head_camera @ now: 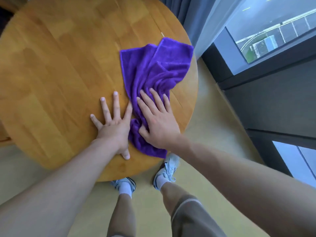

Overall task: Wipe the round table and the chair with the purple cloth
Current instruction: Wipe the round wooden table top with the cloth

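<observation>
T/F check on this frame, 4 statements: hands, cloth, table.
1. The right hand lies with straight fingers on the purple cloth. True.
2. The left hand grips the cloth in a fist. False: it lies flat with spread fingers on the round table, beside the cloth.
3. The cloth is spread out smooth. False: it is rumpled and folded.
4. The cloth lies on the side of the table towards the window. True.

The cloth (pixel 150 79) is deep purple; the round table (pixel 59 65) is honey-yellow wood in paler and darker blocks; the floor (pixel 210 134) is yellowish; the sneakers (pixel 168 170) are white over white socks (pixel 125 189), the shorts (pixel 193 218) grey-brown
</observation>
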Available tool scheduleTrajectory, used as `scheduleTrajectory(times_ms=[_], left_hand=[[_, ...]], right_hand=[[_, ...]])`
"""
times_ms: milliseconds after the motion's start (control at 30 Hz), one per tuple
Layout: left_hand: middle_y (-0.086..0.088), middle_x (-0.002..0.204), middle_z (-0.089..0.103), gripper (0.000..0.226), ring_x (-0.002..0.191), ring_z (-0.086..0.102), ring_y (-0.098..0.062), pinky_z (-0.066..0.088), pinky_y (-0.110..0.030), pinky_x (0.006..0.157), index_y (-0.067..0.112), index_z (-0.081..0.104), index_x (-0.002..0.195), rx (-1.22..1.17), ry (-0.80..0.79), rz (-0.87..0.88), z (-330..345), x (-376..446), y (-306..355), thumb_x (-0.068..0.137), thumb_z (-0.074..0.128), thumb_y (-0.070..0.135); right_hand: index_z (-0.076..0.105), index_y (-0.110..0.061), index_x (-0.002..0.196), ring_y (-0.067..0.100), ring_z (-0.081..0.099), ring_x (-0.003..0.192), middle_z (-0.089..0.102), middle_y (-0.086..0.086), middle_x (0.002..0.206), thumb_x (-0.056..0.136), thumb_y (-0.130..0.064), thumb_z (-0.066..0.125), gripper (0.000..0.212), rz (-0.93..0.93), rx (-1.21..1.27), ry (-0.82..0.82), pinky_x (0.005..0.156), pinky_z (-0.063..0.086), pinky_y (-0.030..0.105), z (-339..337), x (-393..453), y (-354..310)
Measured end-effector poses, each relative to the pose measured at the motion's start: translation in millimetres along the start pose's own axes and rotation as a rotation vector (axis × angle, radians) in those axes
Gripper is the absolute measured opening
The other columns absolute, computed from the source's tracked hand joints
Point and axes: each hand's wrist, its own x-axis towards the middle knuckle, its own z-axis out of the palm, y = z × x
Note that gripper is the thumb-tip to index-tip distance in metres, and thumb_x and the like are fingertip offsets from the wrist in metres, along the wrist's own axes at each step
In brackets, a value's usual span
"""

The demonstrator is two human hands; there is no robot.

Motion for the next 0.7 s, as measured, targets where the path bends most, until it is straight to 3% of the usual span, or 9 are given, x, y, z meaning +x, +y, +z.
scheduleTrajectory(times_ms=[100,233,333,400,467,600,700], left_hand=[[-0.012,0.13,-0.072,0.184,0.138,-0.048,-0.05,0.005,-0.079,0.115,0.03,-0.035,0.155,0.011,-0.011,-0.009,3,1,-1,0.037,0.105,0.046],[-0.013,0.128,-0.073,0.187,0.137,-0.048,-0.051,0.005,-0.081,0.114,0.033,-0.052,0.138,0.007,-0.004,-0.004,2,4,1,0.039,0.106,0.042],[-0.018,0.126,-0.073,0.185,0.135,-0.048,-0.054,0.005,-0.083,0.113,0.032,-0.055,0.13,0.0,-0.014,-0.037,1,5,8,0.041,0.106,0.038],[-0.019,0.127,-0.072,0.184,0.135,-0.048,-0.055,0.005,-0.083,0.113,0.031,-0.055,0.131,-0.009,-0.005,-0.043,2,6,9,0.042,0.106,0.037],[-0.018,0.128,-0.072,0.185,0.136,-0.048,-0.055,0.004,-0.083,0.113,0.032,-0.052,0.139,-0.042,0.019,-0.032,5,6,7,0.043,0.106,0.036],[-0.008,0.132,-0.072,0.185,0.138,-0.05,-0.047,-0.003,-0.081,0.112,0.04,-0.044,0.147,-0.114,0.079,0.044,9,3,-5,0.04,0.106,0.036],[0.003,0.139,-0.068,0.178,0.139,-0.052,-0.036,-0.01,-0.075,0.115,0.045,-0.033,0.153,-0.181,0.152,0.134,18,0,-20,0.04,0.105,0.042]], right_hand=[[0.04,-0.012,0.155,0.03,0.015,0.157,0.028,0.005,0.167,0.081,-0.042,0.051,0.081,-0.371,-0.087,-0.223,0.127,0.008,0.051,-34,11,53],[0.039,-0.016,0.156,0.026,0.012,0.158,0.029,0.001,0.167,0.076,-0.036,0.055,0.084,-0.409,-0.071,-0.335,0.127,0.008,0.049,-62,35,84],[0.03,-0.02,0.16,0.025,0.01,0.158,0.033,-0.003,0.165,0.068,-0.03,0.048,0.094,-0.214,0.096,-0.293,0.128,0.003,0.047,-59,25,60],[0.028,-0.021,0.16,0.023,0.012,0.158,0.034,-0.004,0.164,0.072,-0.027,0.046,0.09,-0.022,0.175,-0.158,0.128,0.006,0.049,-49,15,34],[0.03,-0.019,0.16,0.023,0.015,0.157,0.032,-0.003,0.165,0.08,-0.023,0.047,0.081,0.126,0.098,0.002,0.126,0.013,0.051,-35,10,13],[0.034,-0.019,0.158,0.02,0.015,0.157,0.034,-0.004,0.164,0.083,-0.025,0.037,0.076,0.465,0.069,0.195,0.126,0.013,0.049,-11,20,-28],[0.039,-0.021,0.156,0.022,0.01,0.158,0.032,-0.003,0.165,0.084,-0.031,0.028,0.074,0.701,0.131,0.261,0.127,0.001,0.048,7,37,-76]])
